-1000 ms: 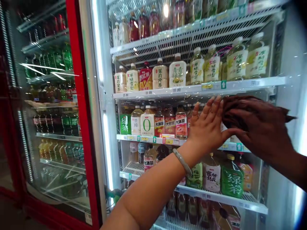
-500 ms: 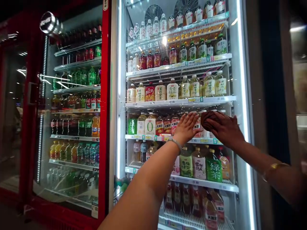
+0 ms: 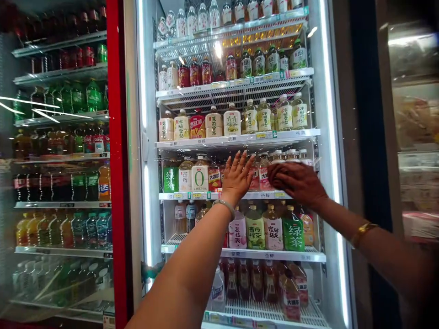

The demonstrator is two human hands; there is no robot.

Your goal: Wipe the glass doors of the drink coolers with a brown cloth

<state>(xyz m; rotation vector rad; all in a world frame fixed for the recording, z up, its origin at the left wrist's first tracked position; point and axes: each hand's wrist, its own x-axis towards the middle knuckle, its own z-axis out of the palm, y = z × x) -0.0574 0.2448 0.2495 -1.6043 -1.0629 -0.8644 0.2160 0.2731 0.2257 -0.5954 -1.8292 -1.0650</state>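
Observation:
My left hand (image 3: 238,176) is raised with its fingers spread flat against the glass door, in front of the middle shelf of a lit drinks fridge. A pale bangle (image 3: 224,208) circles that wrist. Just to its right, my right hand (image 3: 300,183) presses a dark brown cloth (image 3: 278,173) to the glass, its fingers over the cloth. A gold bracelet (image 3: 363,233) is on the right wrist. Behind the glass, bottles stand in rows, among them a white one with a green 0 (image 3: 200,176) and a pink-labelled one (image 3: 265,176).
A second drinks fridge with a red frame (image 3: 116,183) stands on the left. The bright side strip (image 3: 331,137) of the near fridge runs down beside my right arm. Further right are a dark post (image 3: 372,114) and another glazed case.
The view has shifted to the right. My left hand stays spread on the glass and has moved a little left over the bottles. My right hand has slid left and slightly down with the cloth.

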